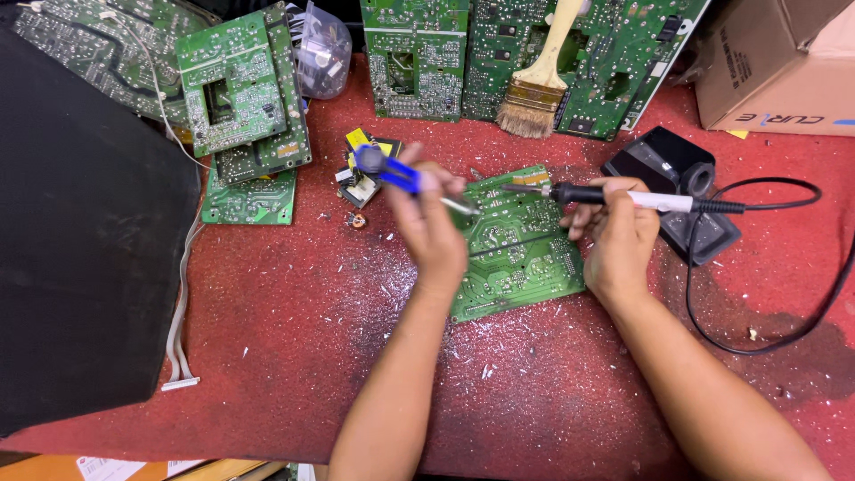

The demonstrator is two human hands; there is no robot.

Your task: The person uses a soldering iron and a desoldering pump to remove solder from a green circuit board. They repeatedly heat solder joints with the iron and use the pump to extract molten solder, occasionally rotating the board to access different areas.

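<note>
Seen from the head camera, the left hand (429,223) gripped a blue-handled desoldering pump (392,171) in closed fingers, its tip on a green circuit board (517,245) lying mid-worktop (294,338). The right hand (616,233) pinched a soldering iron (614,196), tip touching the same board, while a brush (541,85) rested against boards at the far edge.

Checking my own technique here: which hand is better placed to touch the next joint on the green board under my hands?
Right. The right hand holds the soldering iron with its tip already over the circuit board. The left hand grips a blue-handled tool at the board's edge.
</note>
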